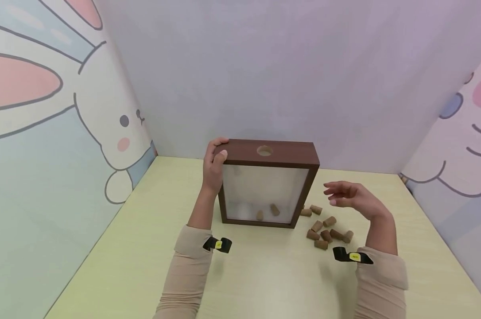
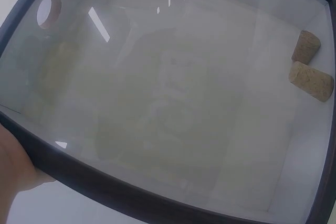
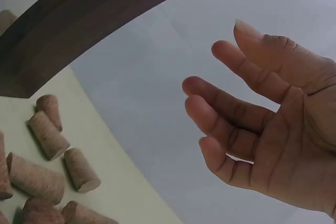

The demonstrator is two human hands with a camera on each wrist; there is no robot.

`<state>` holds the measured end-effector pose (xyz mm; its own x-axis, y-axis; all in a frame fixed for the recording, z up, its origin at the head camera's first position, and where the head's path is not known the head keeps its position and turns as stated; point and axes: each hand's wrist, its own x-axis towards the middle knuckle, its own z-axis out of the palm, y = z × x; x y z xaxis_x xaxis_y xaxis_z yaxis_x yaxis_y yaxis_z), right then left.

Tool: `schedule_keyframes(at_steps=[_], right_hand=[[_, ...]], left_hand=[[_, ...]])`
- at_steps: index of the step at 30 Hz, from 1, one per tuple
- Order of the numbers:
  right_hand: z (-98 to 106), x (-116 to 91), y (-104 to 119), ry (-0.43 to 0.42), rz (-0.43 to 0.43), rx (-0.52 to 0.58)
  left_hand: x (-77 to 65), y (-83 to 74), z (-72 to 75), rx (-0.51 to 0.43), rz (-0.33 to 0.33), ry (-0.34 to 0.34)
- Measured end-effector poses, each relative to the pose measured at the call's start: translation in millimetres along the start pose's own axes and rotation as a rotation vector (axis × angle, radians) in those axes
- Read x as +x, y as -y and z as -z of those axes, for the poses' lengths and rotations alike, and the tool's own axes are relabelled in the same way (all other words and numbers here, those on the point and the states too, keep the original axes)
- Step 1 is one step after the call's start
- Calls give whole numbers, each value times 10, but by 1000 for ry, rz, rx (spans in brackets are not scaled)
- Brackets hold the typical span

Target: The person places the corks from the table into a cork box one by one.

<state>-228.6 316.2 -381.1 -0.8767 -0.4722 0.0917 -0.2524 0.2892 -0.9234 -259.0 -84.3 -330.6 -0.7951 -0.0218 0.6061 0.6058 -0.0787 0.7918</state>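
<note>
Corks [image 1: 326,236] lie in a loose cluster on the table [image 1: 256,274], to the right of the box [image 1: 264,190], most of them on their sides, while two more corks [image 1: 275,210] show inside it, low behind the clear front. The box stands on edge with its round hole [image 1: 265,151] facing up. At its top left corner the left hand [image 1: 214,170] grips the frame, thumb on the near side. That hold looks sound: a firm, even grip should stop the box rocking, and the fingers are well apart from the hole. The right hand [image 1: 354,199] is empty, its fingers spread and lightly bent, above the table and to the right of the box, touching nothing. For a clean pick, it is probably best to take a cork from the cluster's near or right edge, since those by the box's right side leave less room for fingertips. A light pinch across the round sides, close to one end, would leave the other end free. Held end-down over the hole, which looks wider than a cork is thick, it should pass without pushing; held crosswise, it might catch on the rim.
</note>
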Motion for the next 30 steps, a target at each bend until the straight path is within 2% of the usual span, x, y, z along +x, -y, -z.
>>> schedule_keyframes(at_steps=[6, 17, 22, 26, 30], right_hand=[[-12, 26, -344, -34, -122, 20], [-78, 126, -763, -94, -328, 15], [-95, 201, -869, -62, -356, -73], [-112, 258, -885, -31, -343, -175], [-145, 295, -878, -26, -379, -192]], left_hand=[[29, 133, 27, -12, -27, -2], [20, 137, 20, -1, -42, -7], [28, 140, 21, 15, -36, -17], [27, 140, 20, 12, -38, -14], [26, 140, 18, 5, -42, -4]])
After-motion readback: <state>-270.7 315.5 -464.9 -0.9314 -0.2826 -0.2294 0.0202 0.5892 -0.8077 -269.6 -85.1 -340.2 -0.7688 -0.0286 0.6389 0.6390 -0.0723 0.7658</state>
